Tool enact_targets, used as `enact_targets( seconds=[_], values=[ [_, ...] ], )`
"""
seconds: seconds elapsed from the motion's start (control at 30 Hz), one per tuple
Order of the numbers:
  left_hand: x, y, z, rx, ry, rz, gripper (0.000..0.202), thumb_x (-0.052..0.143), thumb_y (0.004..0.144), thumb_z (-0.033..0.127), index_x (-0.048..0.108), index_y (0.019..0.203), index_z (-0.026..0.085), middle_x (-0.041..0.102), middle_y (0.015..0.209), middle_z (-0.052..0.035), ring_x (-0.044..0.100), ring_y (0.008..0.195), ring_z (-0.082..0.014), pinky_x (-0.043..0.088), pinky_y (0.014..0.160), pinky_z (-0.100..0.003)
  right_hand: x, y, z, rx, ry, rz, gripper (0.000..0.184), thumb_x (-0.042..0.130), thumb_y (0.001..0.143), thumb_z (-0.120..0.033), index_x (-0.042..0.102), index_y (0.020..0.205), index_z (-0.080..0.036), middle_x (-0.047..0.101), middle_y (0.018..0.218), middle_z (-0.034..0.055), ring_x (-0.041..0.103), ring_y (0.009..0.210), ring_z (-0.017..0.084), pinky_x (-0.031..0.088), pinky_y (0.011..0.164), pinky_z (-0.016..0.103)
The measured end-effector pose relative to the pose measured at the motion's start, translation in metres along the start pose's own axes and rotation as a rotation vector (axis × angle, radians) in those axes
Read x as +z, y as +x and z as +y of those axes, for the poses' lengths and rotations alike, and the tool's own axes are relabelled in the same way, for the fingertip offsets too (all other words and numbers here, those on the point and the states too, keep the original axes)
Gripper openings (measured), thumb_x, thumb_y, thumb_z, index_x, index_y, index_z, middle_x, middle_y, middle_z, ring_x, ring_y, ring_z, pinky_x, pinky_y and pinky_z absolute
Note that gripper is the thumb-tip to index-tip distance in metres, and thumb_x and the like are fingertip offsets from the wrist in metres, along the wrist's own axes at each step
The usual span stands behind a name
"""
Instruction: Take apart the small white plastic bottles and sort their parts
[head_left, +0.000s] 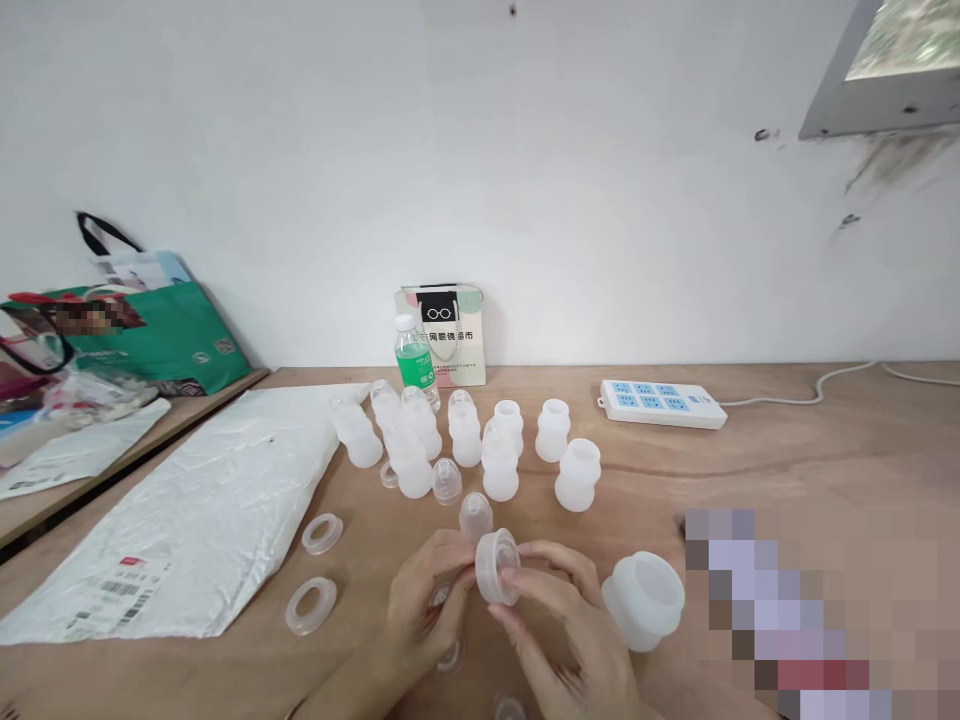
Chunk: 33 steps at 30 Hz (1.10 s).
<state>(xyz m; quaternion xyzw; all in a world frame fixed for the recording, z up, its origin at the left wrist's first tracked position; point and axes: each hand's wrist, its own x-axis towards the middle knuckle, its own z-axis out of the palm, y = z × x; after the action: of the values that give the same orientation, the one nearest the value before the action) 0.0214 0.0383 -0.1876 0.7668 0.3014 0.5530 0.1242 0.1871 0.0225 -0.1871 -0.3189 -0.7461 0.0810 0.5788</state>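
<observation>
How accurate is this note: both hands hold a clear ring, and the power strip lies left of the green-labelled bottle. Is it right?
Not quite: the head view shows the power strip to the right of the green-labelled bottle, not the left. The rest stands: the left hand and the right hand hold a clear ring.

Bottles [500, 478] (closely bunched) bar the way ahead, leaving room before the power strip [661, 404], perhaps less where pixelated.

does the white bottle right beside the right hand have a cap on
No, the white bottle beside the right hand shows its round mouth open and uncovered.
</observation>
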Motion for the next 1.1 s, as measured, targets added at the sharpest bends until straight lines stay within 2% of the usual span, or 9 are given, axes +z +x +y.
enact_targets(
  seconds=[0.1,0.23,0.37,0.47,0.57,0.73,0.9,1.0,1.1],
  values=[
    [0.003,-0.001,-0.001,-0.043,-0.023,0.003,0.028,0.05,0.082,0.001,0.059,0.101,0.021,0.068,0.083,-0.0033,0.064,0.073,-0.012,0.053,0.067,-0.019,0.001,0.002,0.0,-0.007,0.011,-0.004,0.027,0.053,0.085,-0.008,0.056,0.107,-0.022,0.067,0.095,0.0056,0.063,0.09,0.018,0.055,0.076,0.03],
    [0.007,-0.003,-0.001,-0.168,-0.078,0.046,0.024,0.053,0.082,0.004,0.061,0.096,0.022,0.067,0.08,-0.0009,0.063,0.072,-0.0105,0.051,0.067,-0.017,0.004,0.003,0.001,0.093,0.075,0.001,0.027,0.058,0.084,-0.013,0.054,0.108,-0.024,0.065,0.095,0.0045,0.063,0.089,0.018,0.054,0.076,0.028],
    [0.011,-0.004,0.003,-0.231,-0.182,0.075,0.016,0.055,0.083,0.009,0.062,0.089,0.022,0.067,0.078,-0.0005,0.062,0.068,-0.0098,0.049,0.064,-0.016,0.003,0.005,0.003,0.22,0.149,0.042,0.043,0.066,0.078,-0.021,0.048,0.116,-0.025,0.058,0.1,0.005,0.061,0.088,0.018,0.055,0.075,0.031],
    [0.012,-0.002,0.005,-0.305,-0.265,0.062,0.009,0.057,0.083,0.013,0.062,0.085,0.019,0.067,0.076,-0.0013,0.06,0.064,-0.0097,0.049,0.063,-0.017,-0.002,0.007,0.003,0.325,0.199,-0.088,0.053,0.068,0.075,-0.022,0.045,0.123,-0.025,0.058,0.099,0.0046,0.061,0.082,0.017,0.055,0.072,0.031],
    [0.012,0.001,0.004,-0.353,-0.299,0.011,0.005,0.059,0.083,0.017,0.063,0.081,0.017,0.067,0.073,-0.0019,0.06,0.062,-0.0106,0.049,0.061,-0.019,-0.007,0.01,0.001,0.362,0.261,-0.218,0.041,0.064,0.076,-0.02,0.05,0.114,-0.024,0.063,0.089,0.002,0.061,0.071,0.015,0.053,0.062,0.027],
    [0.009,0.011,0.007,-0.325,-0.266,-0.049,0.008,0.056,0.083,0.017,0.064,0.085,0.017,0.068,0.077,-0.0038,0.063,0.072,-0.0144,0.049,0.067,-0.023,-0.016,0.022,-0.007,0.274,0.172,-0.168,0.028,0.062,0.071,-0.016,0.055,0.097,-0.022,0.063,0.081,0.0013,0.056,0.064,0.013,0.049,0.056,0.025],
    [0.002,0.038,0.012,-0.265,-0.241,-0.176,0.012,0.054,0.083,0.018,0.066,0.084,0.017,0.065,0.075,-0.0034,0.061,0.074,-0.0152,0.048,0.07,-0.026,-0.031,0.043,-0.01,0.127,0.023,-0.175,0.026,0.062,0.069,-0.014,0.056,0.093,-0.022,0.064,0.08,0.001,0.057,0.066,0.015,0.049,0.057,0.025],
    [0.003,0.05,0.005,-0.247,-0.256,-0.27,0.013,0.054,0.082,0.016,0.066,0.078,0.016,0.062,0.072,-0.0026,0.058,0.07,-0.0144,0.046,0.068,-0.026,-0.038,0.051,-0.007,0.068,-0.044,-0.22,0.024,0.062,0.068,-0.013,0.057,0.091,-0.021,0.065,0.079,0.0015,0.06,0.069,0.016,0.05,0.06,0.026],
    [0.01,0.048,-0.003,-0.271,-0.262,-0.309,0.014,0.053,0.082,0.016,0.067,0.079,0.015,0.062,0.075,-0.0038,0.057,0.072,-0.0151,0.045,0.069,-0.026,-0.041,0.048,-0.003,0.052,-0.104,-0.214,0.025,0.063,0.067,-0.012,0.058,0.09,-0.02,0.066,0.078,0.002,0.06,0.066,0.015,0.05,0.057,0.025]
  ],
)
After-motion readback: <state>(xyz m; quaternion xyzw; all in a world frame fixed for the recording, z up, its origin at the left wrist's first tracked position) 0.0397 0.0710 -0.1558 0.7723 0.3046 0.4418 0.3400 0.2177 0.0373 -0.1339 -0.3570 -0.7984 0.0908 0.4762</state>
